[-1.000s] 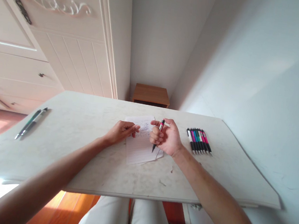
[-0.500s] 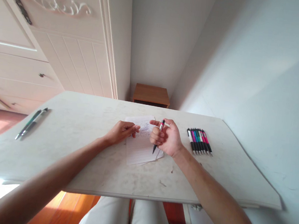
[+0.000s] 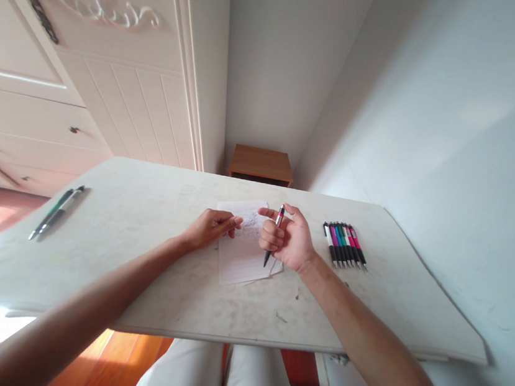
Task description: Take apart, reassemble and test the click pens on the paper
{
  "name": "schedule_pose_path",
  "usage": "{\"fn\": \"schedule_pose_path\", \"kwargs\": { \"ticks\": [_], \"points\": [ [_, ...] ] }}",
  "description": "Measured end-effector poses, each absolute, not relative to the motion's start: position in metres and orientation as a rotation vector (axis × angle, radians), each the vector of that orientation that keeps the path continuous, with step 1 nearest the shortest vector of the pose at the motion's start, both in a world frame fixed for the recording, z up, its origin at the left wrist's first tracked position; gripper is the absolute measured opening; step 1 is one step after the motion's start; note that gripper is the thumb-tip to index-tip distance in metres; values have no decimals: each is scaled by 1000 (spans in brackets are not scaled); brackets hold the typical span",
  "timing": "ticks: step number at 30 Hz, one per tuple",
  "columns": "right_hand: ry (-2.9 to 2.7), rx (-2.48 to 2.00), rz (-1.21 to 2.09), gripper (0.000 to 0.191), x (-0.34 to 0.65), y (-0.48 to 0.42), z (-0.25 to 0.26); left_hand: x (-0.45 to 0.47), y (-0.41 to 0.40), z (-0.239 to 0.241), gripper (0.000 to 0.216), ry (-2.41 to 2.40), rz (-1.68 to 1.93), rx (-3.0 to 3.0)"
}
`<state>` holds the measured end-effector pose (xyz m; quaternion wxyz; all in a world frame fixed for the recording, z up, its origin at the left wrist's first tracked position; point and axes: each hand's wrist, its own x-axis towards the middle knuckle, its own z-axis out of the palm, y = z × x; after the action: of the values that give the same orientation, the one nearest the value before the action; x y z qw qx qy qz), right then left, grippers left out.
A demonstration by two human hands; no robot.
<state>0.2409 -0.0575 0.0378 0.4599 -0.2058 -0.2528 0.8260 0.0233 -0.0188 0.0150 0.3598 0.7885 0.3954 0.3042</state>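
A pen [image 3: 279,216] with a dark grip, a pinkish-red band and a pale top is wrapped in the fingers of my right hand [image 3: 287,237]. It points tip down, the thumb is by its top end and the index finger reaches out to the left. My left hand [image 3: 213,228] is closed over the left edge of the lined paper [image 3: 241,266], thumb and fingers together; whether anything small is between them I cannot make out. Scribbled ink marks cover the upper part of the paper, which lies under and between both hands.
To the right, several pens [image 3: 345,246] in different colours lie side by side on the white table [image 3: 145,192]. Two more pens [image 3: 55,213] lie near its left edge. A wall borders the right side, a white cabinet [image 3: 146,104] the left, and a brown wooden stand [image 3: 262,162] is beyond.
Both hands keep their pose, with the pen still in my right hand. The whole view has shifted very slightly.
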Motion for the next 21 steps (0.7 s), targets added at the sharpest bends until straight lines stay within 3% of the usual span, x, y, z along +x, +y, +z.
{"fn": "schedule_pose_path", "kwargs": {
  "ticks": [21],
  "points": [
    [-585, -464, 1947, 38, 244, -56, 39, 23, -17, 12, 51, 1016, 784, 2040]
  ]
}}
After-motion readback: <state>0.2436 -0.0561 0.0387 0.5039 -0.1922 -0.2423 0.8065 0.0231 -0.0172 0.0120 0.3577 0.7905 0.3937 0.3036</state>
